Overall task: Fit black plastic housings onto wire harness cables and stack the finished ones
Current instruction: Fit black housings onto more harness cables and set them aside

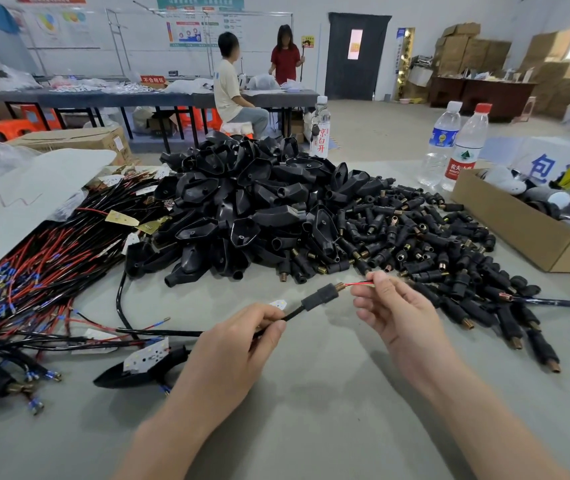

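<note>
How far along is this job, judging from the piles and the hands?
Done: only a few assembled pieces seem to lie at lower left, such as one housing with a white board. In hand: the left hand grips a black cable carrying a small sleeve, and the right hand pinches its red wire. Left: a big pile of housings, many loose sleeves and a heap of cables. Most remains.

A single head-worn, wide-angle camera looks forward and down across the grey table (311,393) toward the pile of black housings (242,202), which sits at centre-frame. Nearer the lens than the pile, the left hand (238,341) and right hand (397,317) pinch a cable (295,312) at close range. Beyond the pile the view reaches the far wall (311,64), its edges bowed by the lens
</note>
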A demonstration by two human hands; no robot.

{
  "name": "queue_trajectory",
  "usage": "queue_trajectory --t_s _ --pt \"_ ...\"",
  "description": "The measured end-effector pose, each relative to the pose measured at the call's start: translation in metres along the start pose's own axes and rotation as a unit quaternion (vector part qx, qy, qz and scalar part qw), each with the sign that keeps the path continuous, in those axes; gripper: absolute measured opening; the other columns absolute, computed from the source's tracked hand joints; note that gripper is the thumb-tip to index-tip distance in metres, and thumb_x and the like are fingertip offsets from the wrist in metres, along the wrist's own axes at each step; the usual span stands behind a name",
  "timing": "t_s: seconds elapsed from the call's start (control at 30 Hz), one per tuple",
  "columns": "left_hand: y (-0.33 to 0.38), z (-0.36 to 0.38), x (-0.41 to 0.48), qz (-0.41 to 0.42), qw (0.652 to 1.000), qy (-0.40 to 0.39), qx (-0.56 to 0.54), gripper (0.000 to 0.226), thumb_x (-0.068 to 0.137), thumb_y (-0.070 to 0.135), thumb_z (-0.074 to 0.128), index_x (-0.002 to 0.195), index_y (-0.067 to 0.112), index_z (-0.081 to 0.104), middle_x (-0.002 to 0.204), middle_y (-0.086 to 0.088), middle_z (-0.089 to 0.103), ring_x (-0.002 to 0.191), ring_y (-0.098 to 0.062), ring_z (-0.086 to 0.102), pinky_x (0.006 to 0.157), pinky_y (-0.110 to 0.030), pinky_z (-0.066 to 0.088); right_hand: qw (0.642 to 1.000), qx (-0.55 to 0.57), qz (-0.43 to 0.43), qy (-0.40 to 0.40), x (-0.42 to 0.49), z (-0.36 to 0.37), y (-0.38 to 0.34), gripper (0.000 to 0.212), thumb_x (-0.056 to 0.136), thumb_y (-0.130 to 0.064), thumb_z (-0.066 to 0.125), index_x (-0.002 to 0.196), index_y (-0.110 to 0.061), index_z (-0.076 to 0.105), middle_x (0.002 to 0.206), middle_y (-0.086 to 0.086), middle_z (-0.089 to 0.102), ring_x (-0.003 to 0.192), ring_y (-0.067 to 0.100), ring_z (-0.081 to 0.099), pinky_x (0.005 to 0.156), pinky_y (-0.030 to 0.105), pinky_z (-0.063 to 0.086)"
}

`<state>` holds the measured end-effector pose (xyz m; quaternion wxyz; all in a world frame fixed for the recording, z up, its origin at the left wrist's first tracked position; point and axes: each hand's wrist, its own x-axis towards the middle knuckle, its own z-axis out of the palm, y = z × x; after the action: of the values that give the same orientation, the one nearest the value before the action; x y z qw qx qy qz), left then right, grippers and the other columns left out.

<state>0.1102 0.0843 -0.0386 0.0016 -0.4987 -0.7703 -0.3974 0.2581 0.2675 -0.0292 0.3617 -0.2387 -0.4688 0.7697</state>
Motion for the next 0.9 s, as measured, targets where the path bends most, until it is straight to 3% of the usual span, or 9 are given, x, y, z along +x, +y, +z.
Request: queue_trajectory --t_s 0.17,0.3,0.43,0.63,0.77,0.9 --pt "0.006 0.003 -0.001 0.021 0.999 0.025 -0.035 0.013 0.096 0.036 0.056 0.103 0.029 0.063 0.09 0.022 0.066 0.087 0.0 0.066 0.075 -0.027 0.055 0.973 0.19 0.129 -0.032 -0.01 0.017 0.008 0.02 0.084 -0.023 0.073 0.093 -0.006 0.077 0.096 0.009 0.073 0.073 0.011 0.069 0.066 0.019 0.058" --pt "0.009 0.002 -0.001 0.049 0.997 0.056 -0.002 0.004 0.096 0.029 0.06 0.1 0.03 0.062 0.078 0.029 0.056 0.068 0.007 0.057 0.063 -0.009 0.041 0.945 0.27 0.18 -0.032 -0.011 0.022 0.009 0.02 0.087 -0.02 0.069 0.098 -0.004 0.064 0.084 0.006 0.067 0.066 0.009 0.065 0.062 0.016 0.058" --pt "0.013 0.002 -0.001 0.063 0.996 0.065 -0.004 0.008 0.097 0.033 0.055 0.099 0.028 0.062 0.076 0.032 0.05 0.063 0.008 0.05 0.06 -0.005 0.033 0.928 0.31 0.202 -0.048 -0.011 0.021 0.009 0.023 0.082 -0.019 0.072 0.097 -0.003 0.065 0.076 0.003 0.062 0.057 0.008 0.061 0.054 0.016 0.055" --pt "0.01 0.001 -0.001 0.064 0.995 0.08 -0.004 0.008 0.1 0.034 0.053 0.099 0.03 0.06 0.076 0.029 0.05 0.065 0.003 0.05 0.06 -0.008 0.034 0.974 0.155 0.15 -0.069 -0.014 0.024 0.014 0.029 0.077 -0.027 0.077 0.104 -0.017 0.08 0.073 -0.003 0.057 0.055 0.007 0.051 0.053 0.02 0.05" --pt "0.009 0.0 -0.001 0.081 0.994 0.07 0.025 0.013 0.101 0.036 0.051 0.102 0.03 0.062 0.08 0.027 0.053 0.065 0.001 0.052 0.06 -0.013 0.041 0.982 0.097 0.109 -0.117 -0.021 0.026 0.014 0.038 0.081 -0.032 0.072 0.117 -0.019 0.074 0.096 0.002 0.072 0.075 0.011 0.066 0.069 0.024 0.058" --pt "0.01 0.003 -0.002 0.096 0.992 0.053 0.055 0.017 0.1 0.038 0.051 0.101 0.029 0.065 0.089 0.022 0.058 0.068 -0.002 0.054 0.061 -0.027 0.047 0.985 0.051 0.09 -0.134 -0.026 0.031 0.017 0.031 0.087 -0.028 0.064 0.113 -0.016 0.076 0.106 0.005 0.074 0.083 0.014 0.07 0.066 0.026 0.058"
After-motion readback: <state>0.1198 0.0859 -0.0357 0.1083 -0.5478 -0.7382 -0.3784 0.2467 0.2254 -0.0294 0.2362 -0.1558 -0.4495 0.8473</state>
